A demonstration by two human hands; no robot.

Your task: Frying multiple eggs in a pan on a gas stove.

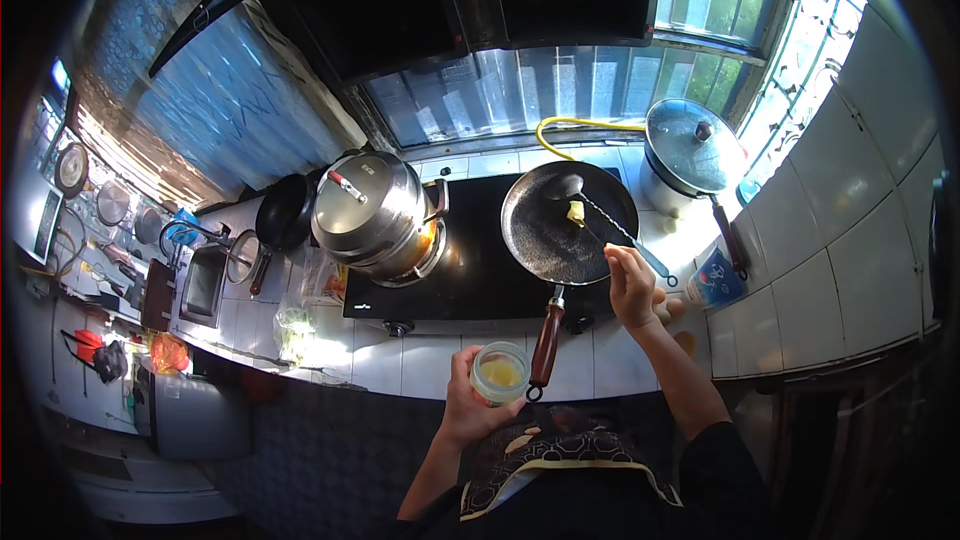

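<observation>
My left hand [463, 414] holds an open glass jar [501, 382] with a pale yellow, fat-like substance inside, in front of the counter's edge. Between the fingertips of my right hand [631, 286] is the thin handle of a spoon [595, 235]. On the spoon's end sits a pale yellow lump [575, 212], above the dark frying pan [544, 244]. A metal ladle [569, 186] rests in the pan, its twisted handle reaching over the right rim. The pan's brown wooden handle [547, 341] points towards me, just right of the jar.
The pan stands on a black gas stove [472, 240]. Left of it is a lidded steel pot [366, 214], with a black wok [285, 211] and a sink [201, 289] beyond. At right are a glass-lidded saucepan [686, 154], eggs [669, 309] and a blue container [716, 279].
</observation>
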